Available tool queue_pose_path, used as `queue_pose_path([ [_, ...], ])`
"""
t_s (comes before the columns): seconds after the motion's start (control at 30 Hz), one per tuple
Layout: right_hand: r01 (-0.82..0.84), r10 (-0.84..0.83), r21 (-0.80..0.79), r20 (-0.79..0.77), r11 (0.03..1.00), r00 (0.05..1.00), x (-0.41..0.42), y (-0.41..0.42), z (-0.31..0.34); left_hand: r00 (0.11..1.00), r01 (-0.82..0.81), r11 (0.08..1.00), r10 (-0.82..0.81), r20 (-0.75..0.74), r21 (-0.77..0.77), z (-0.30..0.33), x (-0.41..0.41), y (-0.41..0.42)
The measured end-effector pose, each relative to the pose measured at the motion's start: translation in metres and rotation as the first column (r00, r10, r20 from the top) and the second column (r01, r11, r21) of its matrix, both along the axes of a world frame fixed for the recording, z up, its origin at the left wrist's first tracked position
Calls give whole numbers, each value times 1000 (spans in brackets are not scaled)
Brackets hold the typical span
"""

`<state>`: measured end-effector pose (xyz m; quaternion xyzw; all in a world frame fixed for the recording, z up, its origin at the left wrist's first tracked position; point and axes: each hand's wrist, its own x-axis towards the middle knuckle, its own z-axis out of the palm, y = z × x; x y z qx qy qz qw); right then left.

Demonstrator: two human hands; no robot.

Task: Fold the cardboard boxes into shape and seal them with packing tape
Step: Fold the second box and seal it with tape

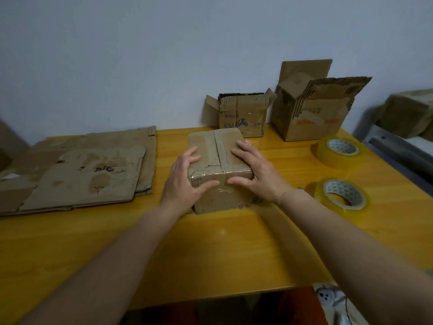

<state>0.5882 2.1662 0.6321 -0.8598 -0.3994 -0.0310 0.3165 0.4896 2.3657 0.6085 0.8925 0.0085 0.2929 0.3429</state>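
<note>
— Where is the box you're working on?

— The closed box point(220, 170) sits in the middle of the yellow table point(210, 249), straight ahead of me. Its top flaps meet along a centre seam, and shiny tape runs over the near top edge and down the front face.

— And your hands?

— My left hand point(185, 181) is against the box's left side, my right hand point(255, 170) against its right. The fingers of both are nearly straight and spread: the left fingers point(191, 153) lie on the top left edge, the right fingers point(242, 148) lie flat on the top. Both thumbs press the taped front face, tips pointing at each other with a small gap between. Nothing is pinched; I'm pressing, not gripping.

— What else is on the table?

— To my left, a stack of flattened cardboard point(79, 174), still unfolded. At the back by the wall, a small open box point(241, 118) with its flaps out, and beside it on the right a bigger open box point(311, 109) with torn flaps standing up. To my right, two rolls of clear tape: the far roll point(337, 152) and the near roll point(341, 198), both lying flat, apart from the box I'm holding.
</note>
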Motion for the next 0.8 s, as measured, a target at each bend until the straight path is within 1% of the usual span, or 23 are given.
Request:
queue_pose_path([
  [0.07,-2,6,34,-109,999,994,-6,-4,2,995,-2,998,9,-97,65,2,-8,2],
  [0.1,9,10,96,-199,995,980,-9,-7,2,992,-16,998,24,-120,68,5,-11,2],
  [0.13,38,16,176,-293,984,956,-13,-10,1,993,-46,998,51,-109,50,9,-13,-1],
  [0.2,139,13,319,-432,938,902,-22,-12,0,992,-124,990,126,-24,63,21,-13,-11],
  [0.23,180,6,357,-462,917,887,-26,-12,0,988,-152,983,152,7,104,28,-10,-19],
  [0.27,203,-5,374,-468,905,884,-29,-11,-1,988,-154,976,154,7,152,34,-7,-26],
  [0.3,210,-14,379,-459,901,888,-30,-10,-1,989,-135,969,143,-24,207,38,-3,-33],
  [0.37,206,-37,345,-438,916,898,-31,-11,-3,976,-93,923,159,-149,374,40,4,-40],
  [0.4,204,-55,300,-440,932,896,-29,-13,-6,959,-82,872,201,-201,482,39,6,-40],
  [0.43,203,-84,231,-442,952,893,-28,-17,-9,941,-79,813,251,-225,576,36,7,-38],
  [0.47,206,-123,146,-437,968,891,-27,-21,-13,929,-82,765,290,-228,639,33,8,-36],
  [0.5,217,-160,83,-441,973,883,-25,-26,-18,924,-91,742,312,-223,665,30,8,-35],
  [0.53,240,-185,65,-459,969,869,-24,-30,-21,922,-104,746,321,-218,658,28,9,-35],
  [0.6,286,-199,98,-509,953,838,-25,-35,-25,922,-139,777,328,-205,614,26,12,-37],
  [0.7,379,-301,83,-465,922,832,-21,-35,-29,923,-152,781,331,-196,606,26,15,-37],
  [0.8,432,-377,49,-405,901,833,-18,-33,-32,933,-91,747,296,-207,659,25,10,-30],
])
